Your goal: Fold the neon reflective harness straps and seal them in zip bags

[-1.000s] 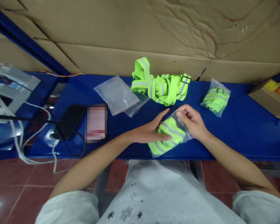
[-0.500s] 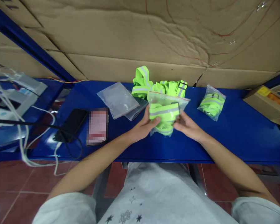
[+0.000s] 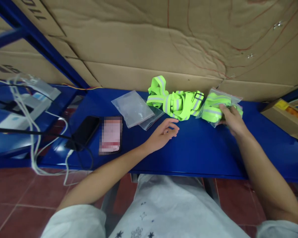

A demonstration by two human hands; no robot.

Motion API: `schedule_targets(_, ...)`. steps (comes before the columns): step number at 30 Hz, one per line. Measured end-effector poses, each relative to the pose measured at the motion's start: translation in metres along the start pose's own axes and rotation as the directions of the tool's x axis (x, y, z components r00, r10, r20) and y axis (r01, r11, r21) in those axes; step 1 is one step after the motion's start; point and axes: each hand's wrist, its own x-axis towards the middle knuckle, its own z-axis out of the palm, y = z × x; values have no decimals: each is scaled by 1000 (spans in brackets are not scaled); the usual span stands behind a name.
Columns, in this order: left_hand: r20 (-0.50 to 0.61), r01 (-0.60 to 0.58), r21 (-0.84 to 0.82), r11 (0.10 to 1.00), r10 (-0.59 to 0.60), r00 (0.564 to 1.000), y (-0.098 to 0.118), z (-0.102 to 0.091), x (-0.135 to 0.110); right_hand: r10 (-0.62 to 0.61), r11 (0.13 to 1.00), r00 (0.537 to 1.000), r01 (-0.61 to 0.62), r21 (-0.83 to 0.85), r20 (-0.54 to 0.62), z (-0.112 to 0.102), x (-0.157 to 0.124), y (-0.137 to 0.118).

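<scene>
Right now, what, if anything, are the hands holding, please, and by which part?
The right hand holds a bagged green strap by its right side; the left hand looks empty.

Single head-worn view, taken from above the wearer, directed forward and down. The pale shirt (image 3: 178,205) fills the lower centre at closest range, with the forearms entering on either side of it. The left hand (image 3: 163,134) and right hand (image 3: 232,119) lie near mid-height, seen from above and behind. The blue surface (image 3: 196,152) spans the middle band, its front edge nearly level; upright cardboard (image 3: 129,43) closes the top, while tiled floor (image 3: 12,191) appears below.
</scene>
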Motion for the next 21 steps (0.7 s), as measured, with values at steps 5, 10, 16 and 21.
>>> schedule_targets(5,55,-76,89,993,72,996,0,1,-2,67,971,996,-80,-227,-64,-33,27,7)
schedule_targets(10,41,-145,266,953,139,989,2,0,-1,-33,892,973,-74,-447,-227,-56,41,-3)
schedule_targets(16,59,-247,481,841,250,967,10,4,7,-386,747,890,148,-648,-241,-33,24,-24)
schedule_targets(21,155,-317,536,783,277,948,7,11,8,-257,860,965,251,-444,47,38,26,-26)
